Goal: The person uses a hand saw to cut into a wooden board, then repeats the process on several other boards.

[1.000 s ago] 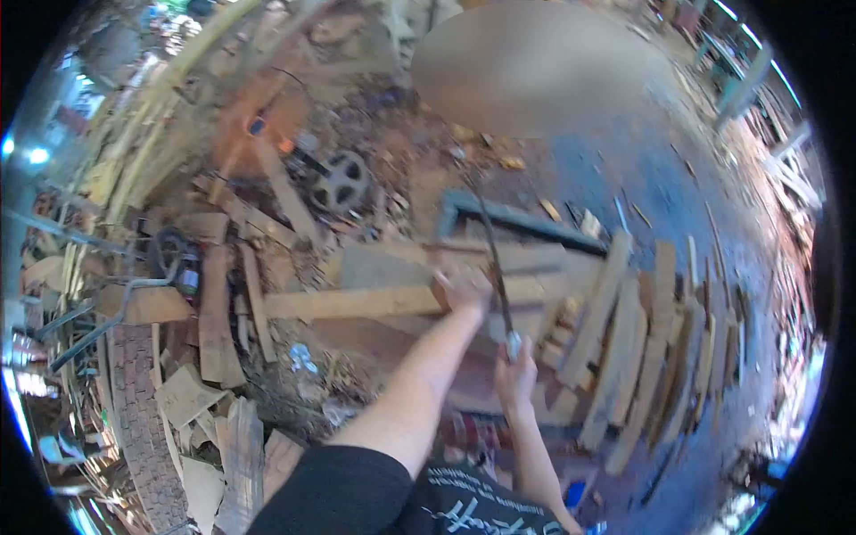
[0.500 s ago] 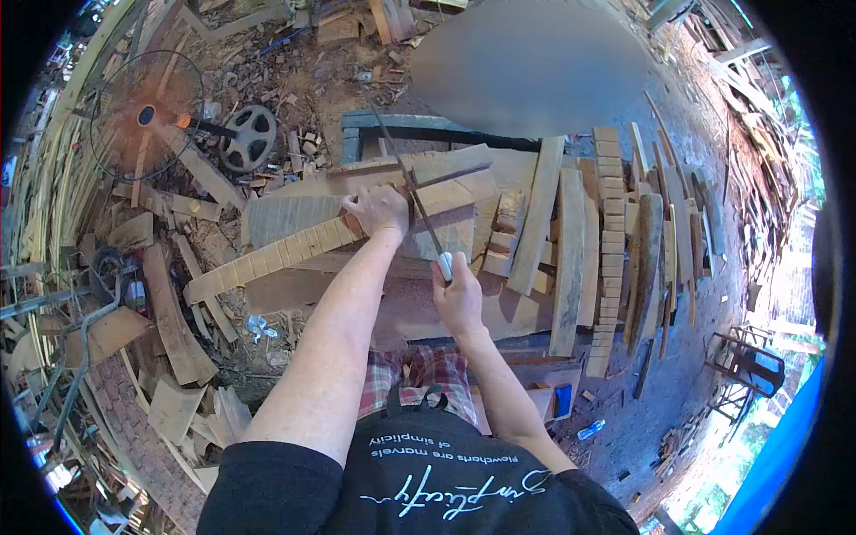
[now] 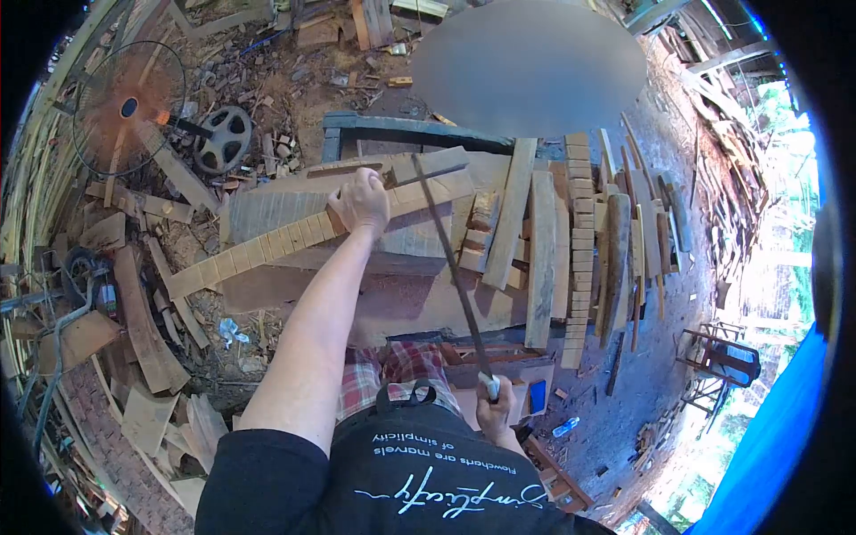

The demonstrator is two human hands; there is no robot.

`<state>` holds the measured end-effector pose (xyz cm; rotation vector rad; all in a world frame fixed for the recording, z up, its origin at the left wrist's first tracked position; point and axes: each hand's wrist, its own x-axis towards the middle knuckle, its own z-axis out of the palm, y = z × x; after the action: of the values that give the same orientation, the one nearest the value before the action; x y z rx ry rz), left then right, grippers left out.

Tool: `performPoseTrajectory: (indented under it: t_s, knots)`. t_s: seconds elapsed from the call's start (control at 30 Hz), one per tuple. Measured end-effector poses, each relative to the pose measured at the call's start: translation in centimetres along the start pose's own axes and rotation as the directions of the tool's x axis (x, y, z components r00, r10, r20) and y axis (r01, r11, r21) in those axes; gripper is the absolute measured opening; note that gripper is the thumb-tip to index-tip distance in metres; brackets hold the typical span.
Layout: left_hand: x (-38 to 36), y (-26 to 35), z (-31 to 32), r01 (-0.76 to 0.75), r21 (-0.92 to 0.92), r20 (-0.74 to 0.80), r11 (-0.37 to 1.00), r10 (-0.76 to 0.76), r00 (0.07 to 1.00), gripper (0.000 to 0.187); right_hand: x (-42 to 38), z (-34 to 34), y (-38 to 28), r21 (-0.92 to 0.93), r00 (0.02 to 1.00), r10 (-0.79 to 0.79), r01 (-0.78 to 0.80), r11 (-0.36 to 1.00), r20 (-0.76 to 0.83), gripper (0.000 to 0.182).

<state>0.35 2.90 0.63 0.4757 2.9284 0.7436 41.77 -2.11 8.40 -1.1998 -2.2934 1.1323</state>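
Several cross cuts at even spacing mark a long, slightly curved wooden board (image 3: 259, 252), which lies slanted on the bench. My left hand (image 3: 361, 203) is closed over this board, with its fingers curled at the far edge. Low on the right, my right hand (image 3: 496, 406) grips the pale handle of a handsaw (image 3: 453, 259). The saw's long, narrow, dark blade points away from me, and its far end overlaps the board just right of my left hand. Under the board are a grey weathered plank (image 3: 276, 217) and a reddish-brown block (image 3: 392, 299).
Several planks (image 3: 541, 259) lie side by side on the right, among them another cross-cut strip (image 3: 580, 250). A fan (image 3: 129, 109) stands at the far left beside a black wheel (image 3: 223, 140). Wood scraps cover the ground, and a chair (image 3: 724, 357) is at the right.
My right hand has drawn the saw back toward my body, down and to the right. The left hand keeps its hold on the board. The whole view has shifted slightly.
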Motion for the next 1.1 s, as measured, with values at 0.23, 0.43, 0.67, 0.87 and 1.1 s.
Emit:
performPoseTrajectory:
  t_s: [0.23,0.43,0.67,0.87,1.1]
  knots:
    - [0.9,-2.0,0.5,-0.022,-0.291,-0.056,0.956,0.006,0.998,0.027,8.5,3.7,-3.3,0.112,0.999,0.004,0.001,0.994,-0.044,0.012]
    - [0.4,-1.1,1.6,-0.04,0.072,-0.096,0.997,0.047,0.994,0.028,12.6,8.0,-5.7,0.086,0.992,-0.114,0.119,0.989,-0.056,0.02]
    - [-0.3,0.0,0.0,-0.121,0.258,-0.025,0.958,0.132,0.991,0.029,12.9,10.8,-6.2,0.051,0.997,-0.068,0.071,0.996,-0.046,0.027]
    - [-0.3,-0.1,0.4,-0.121,0.306,-0.065,0.944,0.147,0.987,0.027,11.1,10.1,-7.0,0.052,0.997,-0.058,0.061,0.997,-0.055,0.026]
    - [-0.4,-0.2,0.8,-0.083,0.238,-0.047,0.968,0.097,0.994,0.026,15.1,12.3,-7.9,-0.05,0.999,-0.034,0.034,0.998,0.005,0.023]
